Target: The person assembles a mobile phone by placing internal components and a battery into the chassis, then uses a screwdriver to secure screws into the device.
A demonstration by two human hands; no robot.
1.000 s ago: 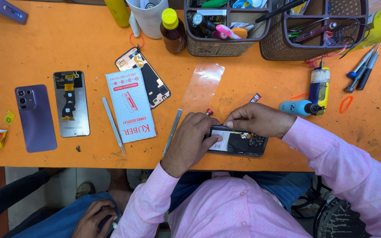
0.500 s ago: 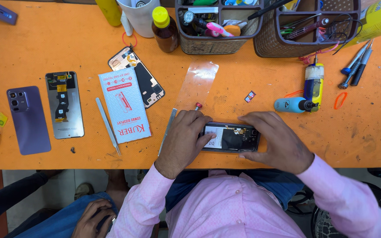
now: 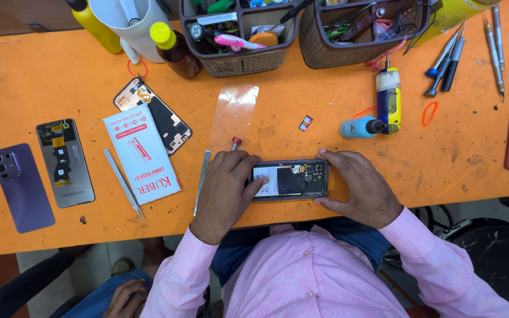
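Purple back cover (image 3: 22, 187) and display panel (image 3: 65, 163) lie untouched at the left. Left hand (image 3: 224, 191) now grips the opened phone (image 3: 290, 179) at the orange bench's (image 3: 325, 135) near edge — right hand (image 3: 357, 187), fingertips on it a second ago, has slid to clasp its end; phone steadied flat.

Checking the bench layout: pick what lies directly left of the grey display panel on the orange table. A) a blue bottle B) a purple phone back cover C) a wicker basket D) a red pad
B: the purple phone back cover lies flat just left of the grey display panel on the orange table, at its left end.
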